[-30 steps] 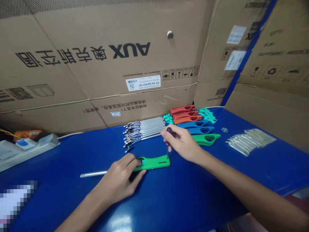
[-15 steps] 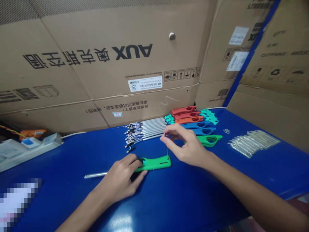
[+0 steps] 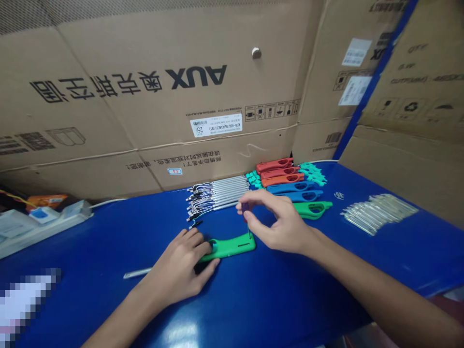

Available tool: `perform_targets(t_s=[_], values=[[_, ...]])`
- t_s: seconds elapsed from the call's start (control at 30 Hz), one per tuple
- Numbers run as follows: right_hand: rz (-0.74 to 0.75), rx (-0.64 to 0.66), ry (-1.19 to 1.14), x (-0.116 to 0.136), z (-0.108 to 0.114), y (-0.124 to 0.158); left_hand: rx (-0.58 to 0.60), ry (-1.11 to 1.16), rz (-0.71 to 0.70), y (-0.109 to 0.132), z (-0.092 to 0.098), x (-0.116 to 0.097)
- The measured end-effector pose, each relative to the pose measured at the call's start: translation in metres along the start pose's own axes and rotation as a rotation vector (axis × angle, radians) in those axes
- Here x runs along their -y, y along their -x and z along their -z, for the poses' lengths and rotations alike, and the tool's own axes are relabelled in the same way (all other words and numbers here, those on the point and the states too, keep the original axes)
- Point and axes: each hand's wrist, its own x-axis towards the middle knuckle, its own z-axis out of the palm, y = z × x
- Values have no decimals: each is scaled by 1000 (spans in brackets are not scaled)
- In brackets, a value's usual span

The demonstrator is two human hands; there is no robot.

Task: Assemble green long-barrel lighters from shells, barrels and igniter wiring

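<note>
My left hand [image 3: 183, 263] is closed around a green lighter casing [image 3: 234, 246], a long-reach type lying flat on the blue table. A slim silver tube [image 3: 137, 273] sticks out to the left from beneath this hand. Between thumb and fingers, my right hand [image 3: 282, 222] grips a small screwdriver [image 3: 245, 208] with a dark purple handle. Its thin shaft points down, with the tip at the right end of the casing, near a narrow slot. The tip and the spot it touches are too small to make out clearly.
Behind my hands lie silver tubes with wires [image 3: 228, 191], small teal pieces [image 3: 253, 179], and red, orange, blue [image 3: 295, 188] and green casings [image 3: 311, 209]. Clear slender parts [image 3: 379, 212] lie right. A power strip [image 3: 47, 222] sits left. Cardboard [image 3: 145, 116] walls the back.
My right hand has come down slightly and turned, showing more of the screwdriver's handle. The casing has shifted very slightly, and less of the silver tube shows past my left hand.
</note>
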Motion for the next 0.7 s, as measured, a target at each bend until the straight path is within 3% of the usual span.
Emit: perform_targets(t_s=[0.23,0.47,0.7], values=[[108,-27,51,-5,5,-4,25,22,16,1,-2,2],[-108,131,-127,0,15,-4,15,33,15,0,-1,1],[54,69,-3,-4,13,-6,-5,29,-29,-1,1,0]])
